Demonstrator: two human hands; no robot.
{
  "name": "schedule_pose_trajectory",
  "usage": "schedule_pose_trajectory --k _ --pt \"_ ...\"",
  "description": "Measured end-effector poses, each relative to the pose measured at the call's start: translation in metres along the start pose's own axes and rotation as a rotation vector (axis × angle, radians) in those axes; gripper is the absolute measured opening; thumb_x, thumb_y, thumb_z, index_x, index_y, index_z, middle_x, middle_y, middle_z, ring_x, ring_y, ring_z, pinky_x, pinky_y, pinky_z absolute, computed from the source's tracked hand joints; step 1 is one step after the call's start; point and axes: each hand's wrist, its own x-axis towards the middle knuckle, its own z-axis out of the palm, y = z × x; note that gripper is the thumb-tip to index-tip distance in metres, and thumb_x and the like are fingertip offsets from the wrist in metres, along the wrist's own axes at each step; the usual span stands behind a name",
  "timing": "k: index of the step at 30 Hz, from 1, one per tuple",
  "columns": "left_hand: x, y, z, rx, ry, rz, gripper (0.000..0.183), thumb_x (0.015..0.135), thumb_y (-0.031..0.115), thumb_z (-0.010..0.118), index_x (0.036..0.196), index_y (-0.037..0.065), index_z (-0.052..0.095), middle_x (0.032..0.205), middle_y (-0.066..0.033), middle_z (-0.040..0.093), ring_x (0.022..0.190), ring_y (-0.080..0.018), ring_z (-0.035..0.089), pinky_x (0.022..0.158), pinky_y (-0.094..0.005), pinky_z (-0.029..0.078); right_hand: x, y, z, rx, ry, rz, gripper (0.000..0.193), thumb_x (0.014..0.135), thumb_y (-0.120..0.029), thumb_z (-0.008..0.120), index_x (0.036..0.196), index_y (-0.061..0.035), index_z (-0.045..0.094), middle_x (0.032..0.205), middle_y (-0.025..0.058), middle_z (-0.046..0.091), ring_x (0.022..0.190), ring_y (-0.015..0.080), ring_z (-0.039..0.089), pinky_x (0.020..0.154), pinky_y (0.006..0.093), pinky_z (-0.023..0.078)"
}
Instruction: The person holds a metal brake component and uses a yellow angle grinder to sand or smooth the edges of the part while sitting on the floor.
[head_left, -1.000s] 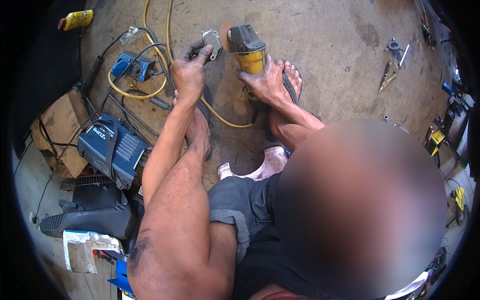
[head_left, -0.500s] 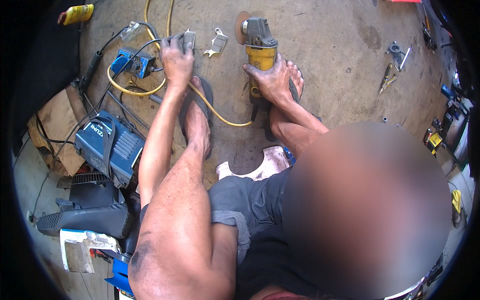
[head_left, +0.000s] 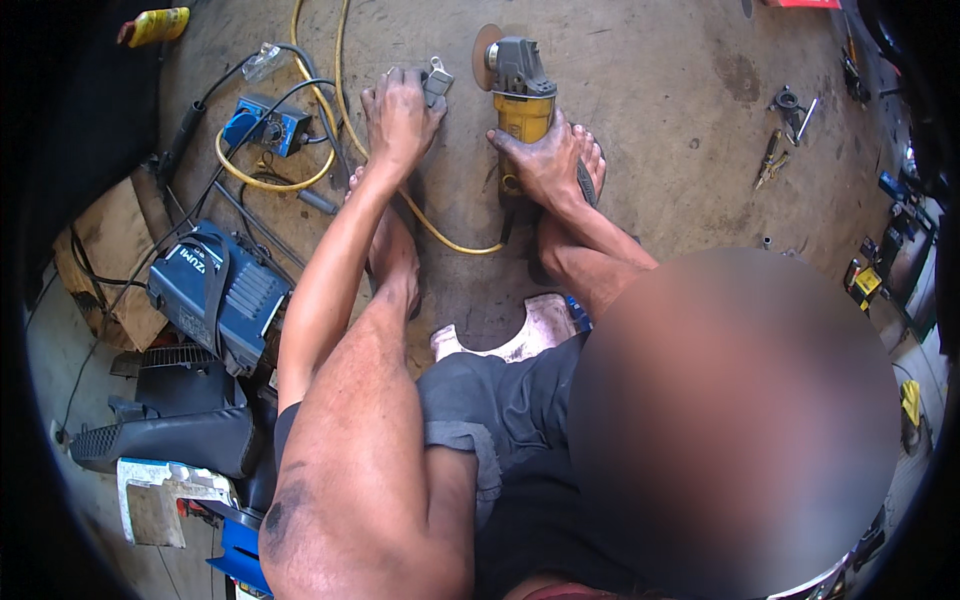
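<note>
My right hand (head_left: 540, 165) is wrapped round the yellow and grey body of an angle grinder (head_left: 523, 115). The grinder stands with its thin disc (head_left: 487, 58) at the far end, beside my right foot (head_left: 590, 165). Low over the floor, my left hand (head_left: 403, 125) is closed with its fingers curled downward. A small metal brake pad (head_left: 437, 82) shows just beyond its thumb side, partly covered by the hand. A second brake pad is hidden, apparently under the left fingers.
A yellow cord (head_left: 450, 240) runs from the grinder past my left foot (head_left: 392, 250). To the left are a blue-and-black box (head_left: 270, 127), a blue machine (head_left: 215, 295) and a black seat (head_left: 165, 435). Pliers (head_left: 772, 160) lie at right; a pinkish panel (head_left: 530, 335) lies between my legs.
My left hand has moved right and slightly nearer, toward the second brake pad, and now partly covers it. The first pad is out of sight. The right hand and grinder have barely moved.
</note>
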Motion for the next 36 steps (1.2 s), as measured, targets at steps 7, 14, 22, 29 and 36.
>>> schedule_pose_trajectory --k 7,14,22,29,36 --pt "0.004 -0.043 -0.009 -0.875 0.040 -0.390 0.039 0.083 0.015 0.075 0.115 0.000 0.058 0.099 -0.0133 0.068 0.081 -0.0290 0.067 0.069 -0.0381 0.054 0.002 -0.002 0.001 -0.027 -0.045 0.095 0.074 0.064 -0.061 0.081 0.110 -0.0049 0.067 0.099 0.0209 0.071 0.101 0.0364 0.065 0.091 0.0475 0.048" --pt "-0.016 -0.028 -0.087 -2.014 -0.258 -0.628 0.032 0.098 0.014 0.056 0.123 -0.005 0.056 0.095 -0.0096 0.066 0.075 -0.0159 0.063 0.062 -0.0244 0.050 0.003 0.000 -0.004 0.049 -0.062 0.059 0.074 0.065 -0.044 0.087 0.108 0.0086 0.057 0.097 0.0266 0.067 0.097 0.0392 0.063 0.089 0.0470 0.049" --pt "-0.024 -0.012 -0.115 -2.101 -0.249 -0.667 0.026 0.099 0.016 0.053 0.115 -0.003 0.061 0.093 -0.0105 0.068 0.077 -0.0182 0.065 0.066 -0.0253 0.051 0.000 -0.007 -0.004 -0.021 -0.050 0.019 0.070 0.066 -0.043 0.086 0.108 0.0059 0.059 0.098 0.0249 0.067 0.093 0.0379 0.064 0.087 0.0450 0.050" --pt "-0.024 -0.012 -0.121 -2.097 -0.292 -0.708 0.024 0.100 0.015 0.052 0.114 -0.004 0.059 0.097 -0.0130 0.067 0.085 -0.0214 0.065 0.077 -0.0317 0.056 0.004 0.009 0.003 0.025 -0.048 -0.022 0.071 0.066 -0.043 0.085 0.107 0.0076 0.058 0.098 0.0268 0.067 0.095 0.0399 0.064 0.088 0.0468 0.049" --pt "-0.027 -0.011 -0.125 -2.256 -0.316 -0.699 0.023 0.098 0.016 0.055 0.108 -0.003 0.063 0.093 -0.0143 0.070 0.078 -0.0237 0.070 0.072 -0.0315 0.059 0.002 0.002 0.000 -0.015 -0.078 0.004 0.073 0.067 -0.044 0.085 0.109 0.0090 0.058 0.100 0.0287 0.065 0.097 0.0413 0.064 0.090 0.0466 0.049"
